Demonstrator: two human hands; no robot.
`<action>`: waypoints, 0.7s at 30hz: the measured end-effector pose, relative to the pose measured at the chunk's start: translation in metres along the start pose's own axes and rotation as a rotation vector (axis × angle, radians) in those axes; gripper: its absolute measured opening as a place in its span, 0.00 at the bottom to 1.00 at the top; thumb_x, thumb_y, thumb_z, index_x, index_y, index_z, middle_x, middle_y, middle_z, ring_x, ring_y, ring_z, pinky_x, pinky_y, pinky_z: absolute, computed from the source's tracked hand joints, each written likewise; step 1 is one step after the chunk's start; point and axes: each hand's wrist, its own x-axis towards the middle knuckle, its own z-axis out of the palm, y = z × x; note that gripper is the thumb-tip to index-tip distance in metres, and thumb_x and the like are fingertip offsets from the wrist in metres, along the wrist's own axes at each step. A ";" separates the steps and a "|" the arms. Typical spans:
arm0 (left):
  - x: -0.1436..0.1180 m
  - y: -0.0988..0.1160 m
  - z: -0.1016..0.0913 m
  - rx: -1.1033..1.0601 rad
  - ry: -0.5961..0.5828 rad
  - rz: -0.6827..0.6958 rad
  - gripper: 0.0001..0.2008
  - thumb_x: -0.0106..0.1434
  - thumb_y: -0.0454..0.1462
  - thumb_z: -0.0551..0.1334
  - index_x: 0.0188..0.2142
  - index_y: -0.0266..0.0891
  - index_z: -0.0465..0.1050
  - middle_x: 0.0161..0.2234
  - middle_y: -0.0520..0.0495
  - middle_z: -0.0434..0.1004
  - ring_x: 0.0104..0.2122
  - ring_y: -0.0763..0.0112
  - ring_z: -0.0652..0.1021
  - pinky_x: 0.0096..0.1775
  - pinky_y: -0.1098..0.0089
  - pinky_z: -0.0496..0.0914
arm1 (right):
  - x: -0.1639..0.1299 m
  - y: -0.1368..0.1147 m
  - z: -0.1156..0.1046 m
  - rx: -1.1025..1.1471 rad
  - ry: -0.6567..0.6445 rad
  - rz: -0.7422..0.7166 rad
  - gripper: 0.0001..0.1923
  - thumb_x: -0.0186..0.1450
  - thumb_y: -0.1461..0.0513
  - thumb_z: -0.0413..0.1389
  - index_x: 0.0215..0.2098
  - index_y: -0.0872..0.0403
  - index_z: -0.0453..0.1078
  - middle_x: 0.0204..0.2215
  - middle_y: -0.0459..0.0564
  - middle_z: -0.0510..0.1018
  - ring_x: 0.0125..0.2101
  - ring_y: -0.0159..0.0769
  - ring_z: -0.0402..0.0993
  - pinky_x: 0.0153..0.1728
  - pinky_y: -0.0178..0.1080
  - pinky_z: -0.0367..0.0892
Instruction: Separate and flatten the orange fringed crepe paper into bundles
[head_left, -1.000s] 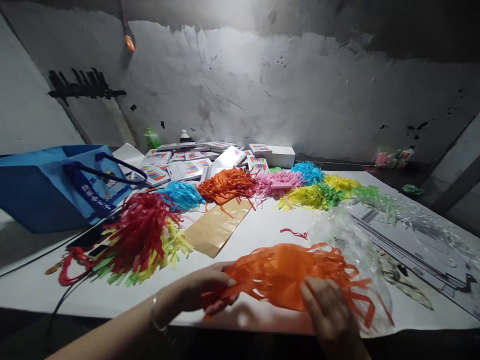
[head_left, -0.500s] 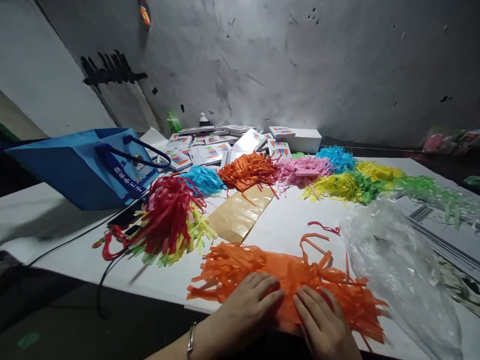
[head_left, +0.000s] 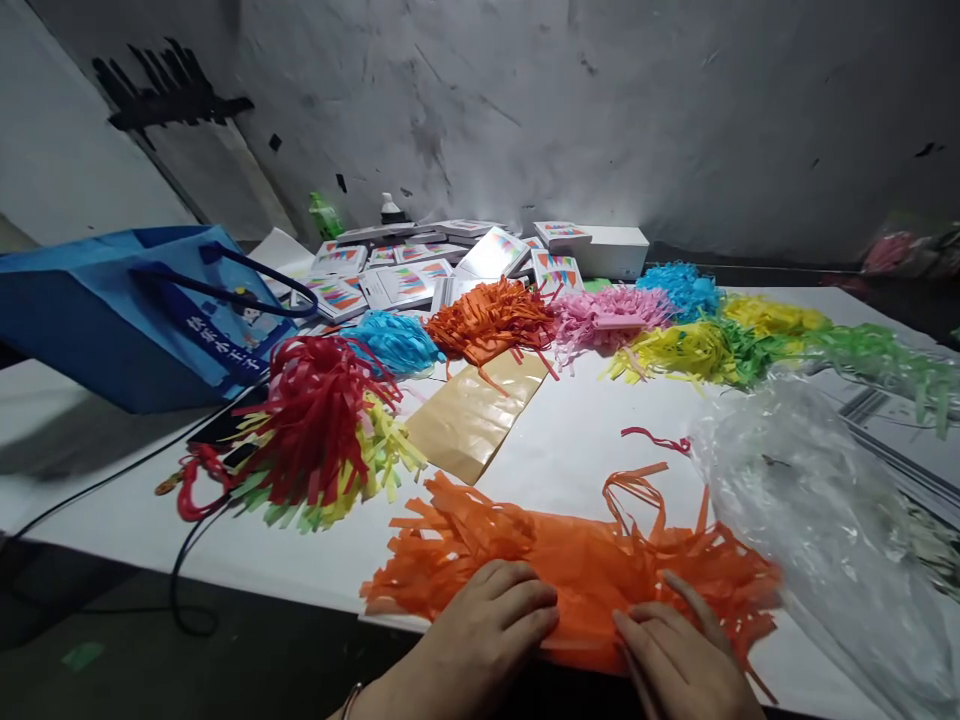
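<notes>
A sheet of orange tissue paper (head_left: 577, 560) with fringed ends lies across the front edge of the table. My left hand (head_left: 495, 620) rests on its left half, fingers bent and together over the near edge, the thumb hidden. On the right half, my right hand (head_left: 679, 645) has its fingers closed at the near edge, one finger raised over the fringe. Behind the sheet lie loose orange strips (head_left: 636, 485) and a short red strip (head_left: 656, 440). A red tissue tassel (head_left: 311, 410) sits to the left on yellow and green fringe.
A crumpled clear plastic bag (head_left: 810, 530) lies at right. Farther back are a brown envelope (head_left: 476, 420), several coloured tassels such as the pink one (head_left: 611, 320), and a pile of white boxes (head_left: 405, 285). A blue gift bag (head_left: 127, 320) and black cable (head_left: 176, 570) are at left.
The view has shifted slightly. My hands have moved farther apart along the orange paper, and more of its smooth middle shows, lying flatter.
</notes>
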 end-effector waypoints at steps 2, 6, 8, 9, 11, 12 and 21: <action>0.000 -0.001 0.001 -0.045 0.018 -0.019 0.09 0.72 0.29 0.56 0.49 0.38 0.71 0.48 0.46 0.81 0.47 0.62 0.75 0.51 0.63 0.70 | 0.003 0.001 -0.003 -0.030 -0.022 0.030 0.13 0.71 0.70 0.49 0.44 0.55 0.76 0.31 0.46 0.81 0.35 0.33 0.78 0.64 0.45 0.54; 0.004 -0.003 0.002 -0.112 -0.003 -0.132 0.12 0.68 0.26 0.58 0.48 0.40 0.71 0.42 0.47 0.81 0.40 0.63 0.76 0.43 0.66 0.70 | 0.010 0.004 -0.006 -0.012 -0.051 0.018 0.14 0.71 0.69 0.47 0.44 0.53 0.74 0.32 0.45 0.80 0.36 0.34 0.77 0.59 0.44 0.56; 0.008 -0.003 0.001 -0.126 -0.010 -0.231 0.13 0.66 0.25 0.57 0.45 0.41 0.72 0.38 0.48 0.81 0.37 0.63 0.75 0.41 0.64 0.68 | 0.014 0.007 -0.006 0.003 -0.126 0.017 0.14 0.71 0.69 0.47 0.46 0.53 0.72 0.29 0.43 0.78 0.32 0.32 0.75 0.53 0.41 0.58; 0.010 -0.003 0.000 -0.116 -0.001 -0.282 0.12 0.66 0.25 0.56 0.43 0.41 0.73 0.36 0.48 0.80 0.36 0.63 0.75 0.42 0.63 0.67 | 0.016 0.010 -0.006 -0.011 -0.158 0.027 0.13 0.71 0.69 0.47 0.47 0.54 0.71 0.29 0.42 0.77 0.31 0.31 0.75 0.51 0.40 0.59; 0.016 -0.004 -0.002 -0.068 0.012 -0.378 0.11 0.67 0.26 0.54 0.39 0.40 0.73 0.34 0.48 0.80 0.35 0.62 0.76 0.44 0.58 0.64 | 0.018 0.015 -0.005 -0.064 -0.187 0.081 0.10 0.72 0.67 0.48 0.49 0.53 0.68 0.32 0.43 0.78 0.33 0.32 0.75 0.47 0.39 0.60; 0.019 -0.005 -0.003 -0.038 0.006 -0.423 0.11 0.68 0.27 0.53 0.37 0.39 0.73 0.34 0.47 0.80 0.34 0.62 0.76 0.45 0.57 0.63 | 0.019 0.018 -0.004 -0.082 -0.193 0.110 0.09 0.73 0.65 0.49 0.49 0.52 0.68 0.33 0.43 0.79 0.33 0.33 0.76 0.44 0.39 0.61; 0.048 -0.014 -0.018 0.077 -0.266 -0.661 0.12 0.71 0.34 0.55 0.31 0.38 0.74 0.33 0.47 0.82 0.32 0.62 0.77 0.40 0.61 0.63 | 0.026 0.021 0.017 -0.202 -0.272 0.283 0.07 0.73 0.59 0.51 0.37 0.48 0.67 0.25 0.41 0.74 0.26 0.38 0.73 0.33 0.41 0.61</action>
